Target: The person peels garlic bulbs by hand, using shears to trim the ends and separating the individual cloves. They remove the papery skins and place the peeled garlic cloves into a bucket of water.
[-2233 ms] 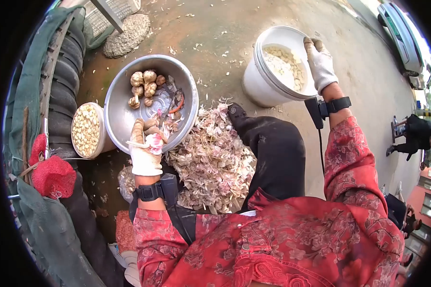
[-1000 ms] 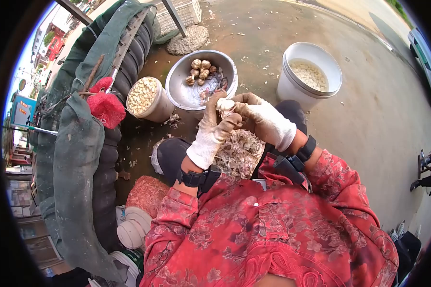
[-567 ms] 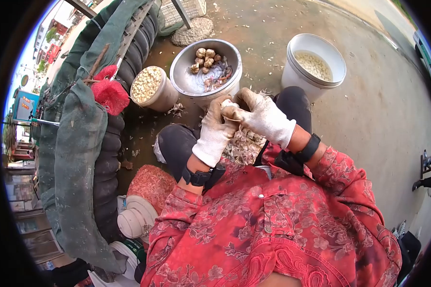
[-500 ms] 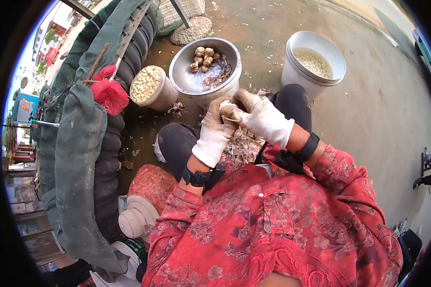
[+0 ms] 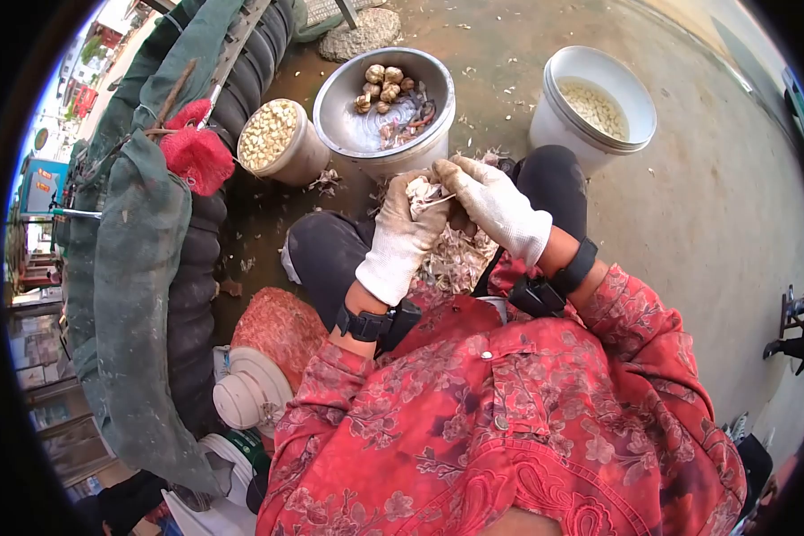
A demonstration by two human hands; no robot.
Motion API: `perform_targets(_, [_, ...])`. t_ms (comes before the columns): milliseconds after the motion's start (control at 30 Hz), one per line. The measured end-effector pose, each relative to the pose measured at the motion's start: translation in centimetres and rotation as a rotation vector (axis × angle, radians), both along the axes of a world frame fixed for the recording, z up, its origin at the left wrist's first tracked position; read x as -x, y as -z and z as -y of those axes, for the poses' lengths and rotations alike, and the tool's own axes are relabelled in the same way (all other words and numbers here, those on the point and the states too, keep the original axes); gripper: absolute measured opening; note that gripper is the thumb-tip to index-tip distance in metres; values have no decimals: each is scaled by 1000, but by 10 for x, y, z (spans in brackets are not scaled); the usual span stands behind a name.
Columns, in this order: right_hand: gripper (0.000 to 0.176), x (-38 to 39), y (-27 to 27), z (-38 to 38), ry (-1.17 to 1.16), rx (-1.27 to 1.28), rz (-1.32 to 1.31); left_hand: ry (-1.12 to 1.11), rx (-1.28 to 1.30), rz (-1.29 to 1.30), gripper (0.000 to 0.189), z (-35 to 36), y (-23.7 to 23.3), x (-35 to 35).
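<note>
My left hand (image 5: 398, 234), in a soiled white knit glove, is closed around a partly opened garlic bulb (image 5: 423, 195) with papery white and purplish skin. My right hand (image 5: 498, 209), gloved alike, has thumb and fingers pinched together at the bulb's right side; its fingertips partly hide what they grip. Loose garlic skins (image 5: 456, 259) are heaped below both hands, between my knees. Just beyond them, a metal basin (image 5: 327, 114) contains several whole garlic bulbs (image 5: 386, 87) and scraps of skin, and rests on a pale bucket.
Peeled cloves (image 5: 270, 134) fill a small bucket (image 5: 302, 159) on the left. Farther right, a white bucket (image 5: 558, 125) holds cloves in liquid. A red mesh sack (image 5: 281, 332) lies by my left side, near dark stacked tyres (image 5: 192, 295) draped with green cloth (image 5: 138, 322).
The garlic in my left hand has turned, showing more of its torn skin. My right fingers have shifted slightly up and across it. The view has tilted a little.
</note>
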State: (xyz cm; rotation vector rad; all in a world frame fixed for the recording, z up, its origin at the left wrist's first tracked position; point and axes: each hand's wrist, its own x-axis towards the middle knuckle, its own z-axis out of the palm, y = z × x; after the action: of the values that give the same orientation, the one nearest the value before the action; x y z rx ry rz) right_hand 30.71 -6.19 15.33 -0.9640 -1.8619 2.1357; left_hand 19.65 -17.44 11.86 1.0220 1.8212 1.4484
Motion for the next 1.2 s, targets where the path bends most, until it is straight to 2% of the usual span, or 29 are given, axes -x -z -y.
perform_targets(33, [38,-2,2,-2,7,164,-56,8,-23,19,37,0,0,0])
perform_targets(67, [38,-1,3,-1,6,166,-52,3,-49,-24,39,-2,6,2])
perform_targets(100, [40,1,3,2,1,36,-76,1,-46,-20,39,-2,10,4])
perform_targets(133, [42,1,4,4,-3,-93,-99,13,-62,-168,42,-1,14,7])
perform_targets(167, [42,1,6,6,-3,-89,-97,27,-77,-315,46,-2,18,8])
perform_targets(200, [44,1,10,7,-31,-154,-106,32,-95,-124,51,-6,30,8])
perform_targets(233, [45,2,14,8,-60,-220,-117,31,-93,-123,51,-4,37,10])
perform_targets(300, [42,5,15,11,-45,-221,-96,69,-88,-181,51,-3,33,10])
perform_targets(367, [38,3,10,13,-44,-342,-81,61,-49,-223,51,-2,25,6])
perform_targets(433, [36,6,22,14,-13,-331,-164,50,-10,-267,51,1,22,7])
perform_targets(533, [34,6,25,13,-17,-396,-106,58,-8,-307,55,2,23,9])
perform_targets(600, [34,6,21,10,-29,-171,-52,70,-31,-327,58,4,19,11])
perform_targets(633, [34,6,18,8,-32,-169,-53,67,-29,-327,58,4,20,12])
perform_targets(700, [35,5,11,5,-67,-9,54,74,4,-248,62,5,22,14])
perform_targets(767, [35,6,18,3,-86,-15,31,69,25,-214,63,4,23,13])
perform_targets(833, [33,7,19,5,-59,145,-20,60,51,-180,64,6,27,14])
perform_targets(867, [33,7,23,5,-60,145,-20,47,50,-128,64,6,29,14])
perform_targets(933, [27,8,36,3,-23,325,-148,36,49,-74,64,5,34,13])
perform_targets(967, [27,7,38,2,-23,325,-148,26,44,42,64,6,31,12])
perform_targets(1000, [24,7,40,2,21,526,-206,15,38,156,64,6,30,12])
perform_targets(1033, [21,7,42,1,65,727,-264,14,39,155,64,7,30,14])
perform_targets(1100, [20,4,43,-4,29,755,-288,36,34,-24,56,9,30,17])
perform_targets(1167, [21,2,43,-8,8,467,-133,34,20,-102,50,8,30,19])
perform_targets(1200, [24,1,44,-10,13,445,-150,32,5,-180,46,8,30,20])
